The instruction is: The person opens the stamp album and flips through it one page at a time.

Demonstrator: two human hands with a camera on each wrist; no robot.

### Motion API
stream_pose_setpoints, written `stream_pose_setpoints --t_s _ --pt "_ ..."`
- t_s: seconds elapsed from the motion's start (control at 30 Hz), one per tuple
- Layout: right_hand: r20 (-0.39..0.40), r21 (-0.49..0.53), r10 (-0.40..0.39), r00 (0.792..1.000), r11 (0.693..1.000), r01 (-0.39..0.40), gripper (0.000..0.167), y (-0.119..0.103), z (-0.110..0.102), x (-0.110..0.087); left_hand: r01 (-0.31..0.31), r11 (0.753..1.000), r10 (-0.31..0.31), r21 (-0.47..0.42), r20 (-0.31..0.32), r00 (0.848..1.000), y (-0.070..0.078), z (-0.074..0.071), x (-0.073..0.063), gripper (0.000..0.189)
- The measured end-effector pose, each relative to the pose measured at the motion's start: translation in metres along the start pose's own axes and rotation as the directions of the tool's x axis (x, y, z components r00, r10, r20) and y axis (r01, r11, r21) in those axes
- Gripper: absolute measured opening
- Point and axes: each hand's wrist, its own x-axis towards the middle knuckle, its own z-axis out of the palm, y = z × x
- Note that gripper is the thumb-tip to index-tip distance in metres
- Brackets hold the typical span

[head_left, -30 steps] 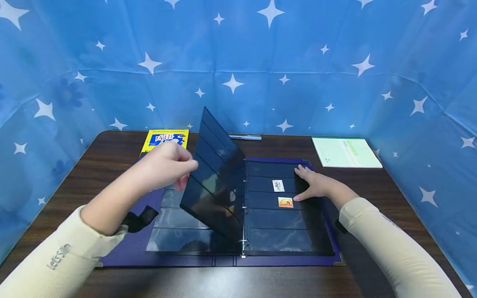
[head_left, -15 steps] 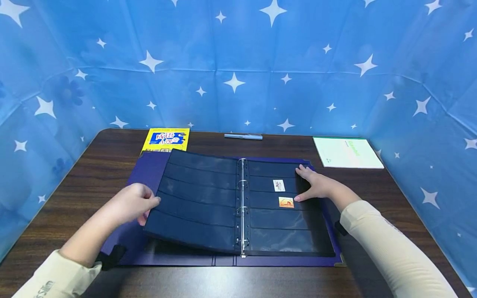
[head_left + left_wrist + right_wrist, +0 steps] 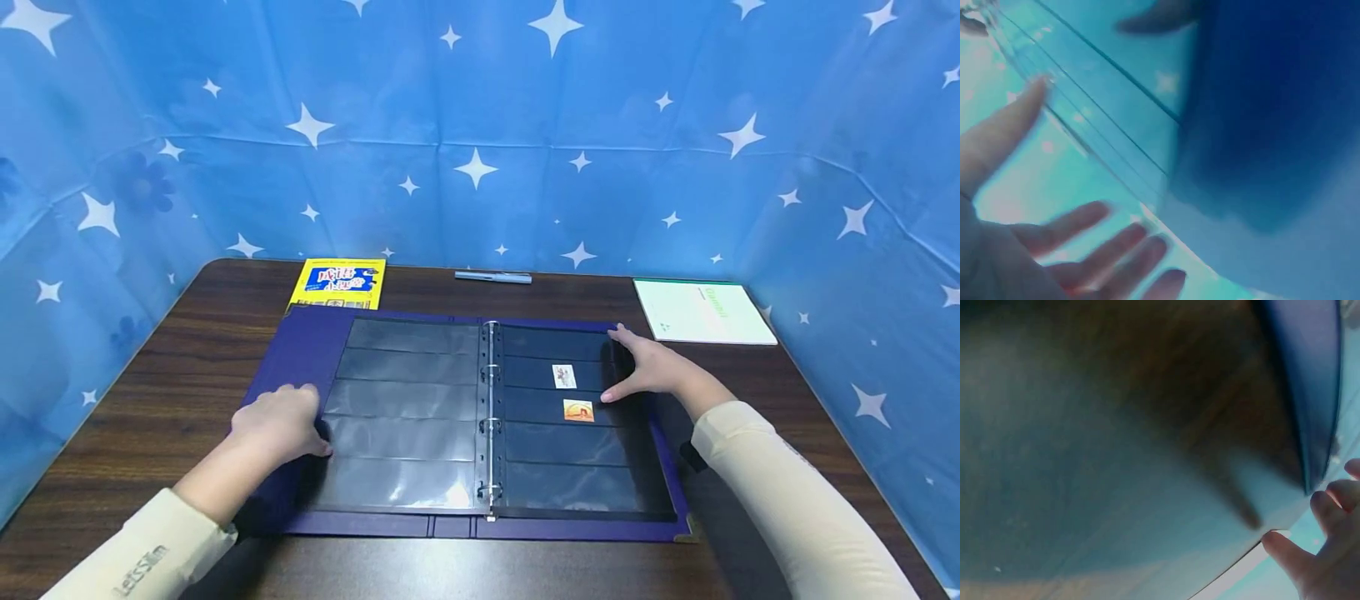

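A purple ring binder lies open on the table, with black pocket pages on both sides of its metal rings. My left hand is low at the outer edge of the left page, its thumb tip by that edge. Its fingers look spread and blurred in the left wrist view. On the right page, a small white stamp sits in one pocket and an orange stamp in the pocket below. My right hand rests spread across this page's outer edge, thumb beside the orange stamp.
Behind the binder's left cover is a yellow booklet. A pale blue pen lies along the table's back edge, and a light green notebook at the back right. A blue star-patterned curtain surrounds the dark wooden table.
A raised black page has swung over to the left and now lies flat. My left hand travelled left and down with it and released it. The right hand stays almost in place.
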Motion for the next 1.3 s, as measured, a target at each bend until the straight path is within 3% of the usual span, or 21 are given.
stream_pose_setpoints --t_s 0.07,0.13,0.2,0.27,0.37,0.57,0.73,0.9,0.97,1.07,1.2,1.3 --pt "0.023 0.004 0.002 1.000 1.000 -0.002 0.121 0.004 0.000 0.000 -0.085 0.996 0.086 0.024 -0.057 0.995 0.014 0.002 0.002 0.081" --pt "0.042 -0.007 -0.001 0.999 1.000 0.001 0.126 0.008 0.001 0.002 -0.190 0.981 0.191 0.034 -0.058 0.980 0.029 0.008 0.002 0.101" --pt "0.047 -0.040 -0.006 0.999 0.999 0.008 0.129 0.011 0.002 0.002 -0.262 0.965 0.262 0.027 0.006 0.965 0.041 0.014 0.003 0.112" --pt "0.044 -0.060 -0.008 0.999 0.998 0.011 0.130 0.013 0.004 0.003 -0.298 0.955 0.295 0.017 0.096 0.951 0.049 0.020 0.003 0.118" --pt "0.044 -0.049 0.001 0.999 0.999 0.002 0.129 0.011 0.005 0.002 -0.292 0.955 0.283 0.040 0.154 0.947 0.053 0.025 0.002 0.118" --pt "0.045 -0.013 0.025 0.999 1.000 -0.025 0.122 0.004 0.005 0.000 -0.279 0.958 0.266 0.062 0.166 0.950 0.054 0.027 0.003 0.116" --pt "-0.018 -0.026 0.001 1.000 1.000 -0.002 0.119 0.000 0.005 -0.003 -0.269 0.961 0.254 0.064 0.183 0.950 0.055 0.027 0.003 0.115" --pt "-0.061 0.101 0.027 0.998 0.995 -0.021 0.120 -0.007 0.000 -0.008 -0.271 0.961 0.255 0.062 0.190 0.948 0.056 0.027 0.004 0.115" --pt "-0.060 0.212 0.053 0.997 0.976 -0.039 0.121 -0.009 -0.004 -0.011 -0.272 0.960 0.256 0.067 0.189 0.948 0.057 0.027 0.004 0.115" --pt "-0.044 0.392 0.128 0.991 0.914 -0.100 0.114 -0.005 -0.009 -0.018 -0.278 0.958 0.261 0.075 0.186 0.947 0.058 0.027 0.006 0.115" --pt "0.027 0.558 0.163 0.986 0.816 -0.150 0.086 0.006 -0.011 -0.027 -0.285 0.956 0.268 0.072 0.184 0.946 0.057 0.028 0.007 0.115" --pt "0.088 0.604 0.156 0.984 0.777 -0.177 0.056 0.012 -0.007 -0.032 -0.284 0.956 0.267 0.070 0.186 0.946 0.056 0.028 0.007 0.116"
